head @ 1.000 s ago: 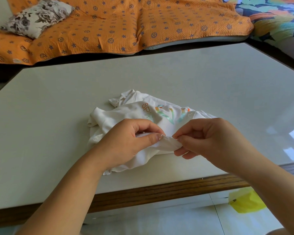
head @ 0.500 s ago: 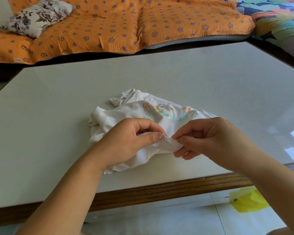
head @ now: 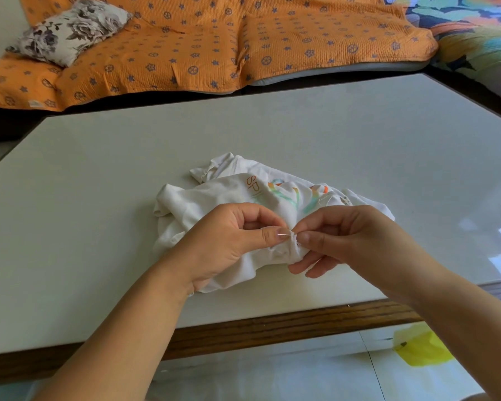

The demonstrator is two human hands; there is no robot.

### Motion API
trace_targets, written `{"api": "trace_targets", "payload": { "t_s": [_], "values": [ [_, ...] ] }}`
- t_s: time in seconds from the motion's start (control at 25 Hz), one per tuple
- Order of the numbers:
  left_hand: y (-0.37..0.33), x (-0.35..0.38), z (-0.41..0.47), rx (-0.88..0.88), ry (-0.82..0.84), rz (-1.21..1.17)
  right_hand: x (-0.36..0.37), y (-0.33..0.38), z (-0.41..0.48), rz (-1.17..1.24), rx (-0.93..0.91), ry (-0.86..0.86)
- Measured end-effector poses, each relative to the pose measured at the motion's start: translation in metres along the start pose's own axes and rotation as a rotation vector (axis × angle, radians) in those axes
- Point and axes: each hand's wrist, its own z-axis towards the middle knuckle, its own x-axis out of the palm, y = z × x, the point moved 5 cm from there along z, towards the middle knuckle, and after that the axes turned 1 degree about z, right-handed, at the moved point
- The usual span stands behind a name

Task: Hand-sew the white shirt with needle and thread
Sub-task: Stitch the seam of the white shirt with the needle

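Centrally, near the front of the pale grey table top (head: 99, 204) with its brown wooden edge, we list one crumpled white shirt (head: 211, 198) with an orange and green print, lying in a heap; its near fold is lifted off the surface between both hands

Left hand (head: 226, 244): fingers curled, thumb and forefinger closed narrowly on the raised fold from the left side, the rest of the shirt spilling out under the palm

Thin silver sewing needle (head: 284, 234): we see only a short length, coming out of the gathered fold and lying across the left thumbnail; the other end is hidden in the cloth

Right hand (head: 359, 241): thumb and forefinger pinched tight against the same fold from the right, just beside the left thumb tip, lower fingers loosely curled beneath the cloth; we cannot tell whether they also hold the hidden end of the needle

Thread: too fine for us to trace

Beyond the table, an orange quilted cover (head: 185, 47) with a blue star pattern, bearing a grey floral pillow (head: 70, 30); on the floor, a yellow crumpled item (head: 420, 348)
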Motion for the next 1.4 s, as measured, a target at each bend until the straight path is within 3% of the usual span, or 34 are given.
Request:
{"api": "trace_targets", "payload": {
  "t_s": [0.36,0.76,1.04,1.12,1.28,1.4],
  "values": [
    [0.003,0.0,0.001,-0.009,-0.068,-0.048,-0.003,0.003,-0.001,-0.06,-0.134,-0.159],
    [0.005,0.0,0.002,-0.071,-0.102,-0.197,0.004,0.006,-0.004,0.01,-0.249,-0.186],
    [0.003,0.004,0.0,-0.104,-0.106,-0.166,-0.008,0.008,0.004,-0.047,-0.245,-0.337],
    [0.003,0.003,-0.001,-0.112,-0.128,-0.139,-0.016,0.01,0.008,0.114,-0.198,-0.328],
    [0.002,0.004,-0.002,-0.104,-0.107,-0.109,-0.025,0.011,0.02,0.725,-0.047,-0.13],
    [0.002,0.004,-0.002,-0.106,-0.083,-0.06,-0.04,0.01,0.03,0.902,-0.093,-0.113]
  ]
}}
